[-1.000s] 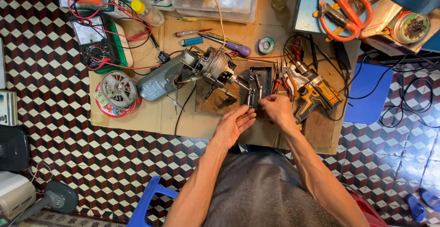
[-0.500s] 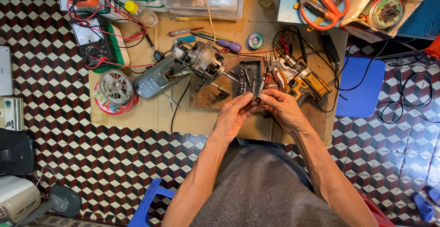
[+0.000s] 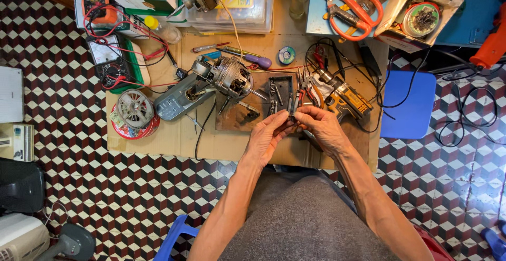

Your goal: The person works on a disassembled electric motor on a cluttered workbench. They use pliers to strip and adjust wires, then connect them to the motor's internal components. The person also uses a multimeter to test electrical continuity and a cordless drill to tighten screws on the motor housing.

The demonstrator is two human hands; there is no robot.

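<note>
Hands meet over a cardboard sheet (image 3: 158, 145) on the patterned tile floor. Left hand (image 3: 269, 137) and right hand (image 3: 324, 126) pinch together a small dark metal part (image 3: 291, 117) between the fingertips; too small to tell what it is. The part sits just in front of a small black tray (image 3: 279, 84) holding metal bits, near the middle of the cardboard. Left of the tray lies an electric motor (image 3: 229, 76) with a grey housing (image 3: 176, 100) beside it. A yellow and black drill (image 3: 348, 100) rests just behind the right hand. A purple-handled screwdriver (image 3: 253, 59) lies further back, red scissors (image 3: 350, 8) at the far edge. A multimeter (image 3: 108, 60) with red leads sits at the left corner, a round red tin (image 3: 132, 116) below it.
</note>
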